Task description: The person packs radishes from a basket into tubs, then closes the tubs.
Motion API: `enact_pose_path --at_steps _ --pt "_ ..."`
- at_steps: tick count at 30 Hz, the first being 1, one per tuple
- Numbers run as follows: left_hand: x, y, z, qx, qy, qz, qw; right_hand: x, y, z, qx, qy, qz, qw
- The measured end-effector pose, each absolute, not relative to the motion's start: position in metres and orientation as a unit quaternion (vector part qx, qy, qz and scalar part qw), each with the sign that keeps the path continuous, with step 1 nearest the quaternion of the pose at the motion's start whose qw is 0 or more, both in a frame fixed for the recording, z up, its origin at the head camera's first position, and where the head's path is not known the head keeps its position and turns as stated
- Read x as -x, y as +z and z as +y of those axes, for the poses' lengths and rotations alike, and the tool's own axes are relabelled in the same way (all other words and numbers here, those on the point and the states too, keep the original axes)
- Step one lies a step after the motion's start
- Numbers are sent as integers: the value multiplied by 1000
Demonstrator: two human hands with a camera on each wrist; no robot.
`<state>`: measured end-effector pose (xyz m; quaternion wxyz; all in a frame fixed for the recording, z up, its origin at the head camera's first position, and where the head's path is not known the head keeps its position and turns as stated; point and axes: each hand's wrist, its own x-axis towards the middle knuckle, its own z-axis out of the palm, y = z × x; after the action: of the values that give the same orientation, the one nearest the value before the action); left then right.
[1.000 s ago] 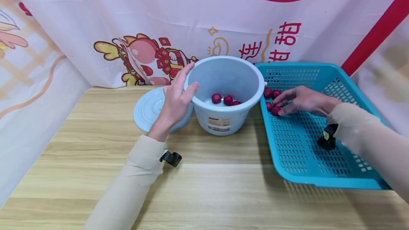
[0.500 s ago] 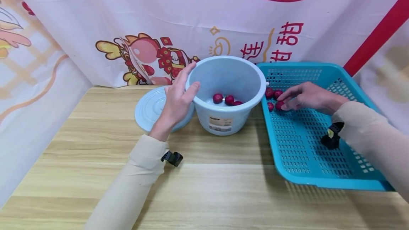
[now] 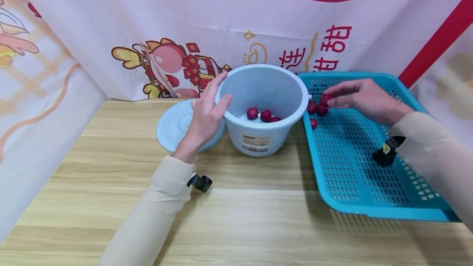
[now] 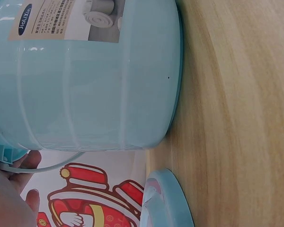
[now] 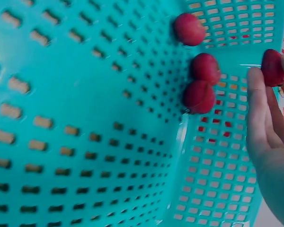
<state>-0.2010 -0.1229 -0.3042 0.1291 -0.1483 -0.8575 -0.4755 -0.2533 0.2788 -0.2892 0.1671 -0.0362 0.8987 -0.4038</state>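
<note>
A light blue bucket [image 3: 255, 134] stands upright on the table, with several small round red fruits [image 3: 265, 115] on its bottom. My left hand [image 3: 204, 116] holds its left rim, beside the handle [image 4: 47, 166]. At right, my right hand [image 3: 369, 98] pinches one red fruit [image 5: 273, 67] between thumb and fingers, lifted inside the teal basket [image 3: 315, 175] near its far left corner. Below it, other red fruits [image 5: 200, 97] lie against the basket wall; three show in the right wrist view.
A light blue lid [image 3: 173, 124] lies on the wooden table [image 3: 236, 221] left of the bucket, partly behind my left hand. The basket stands close against the bucket's right side. A printed white cloth [image 3: 207, 15] hangs behind.
My right hand has picked up one red fruit from the basket floor and moved it up and toward the far side. The left hand stays at the bucket rim.
</note>
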Motion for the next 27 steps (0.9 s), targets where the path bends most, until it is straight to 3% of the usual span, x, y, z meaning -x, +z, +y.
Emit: enact_pose_path --at_steps 15,27 --pt "201 -305 -124 152 -476 -856 133 251 -260 247 41 -506 861 37" --pt "201 -305 -124 153 -477 -855 132 246 -249 216 79 -537 840 -22"
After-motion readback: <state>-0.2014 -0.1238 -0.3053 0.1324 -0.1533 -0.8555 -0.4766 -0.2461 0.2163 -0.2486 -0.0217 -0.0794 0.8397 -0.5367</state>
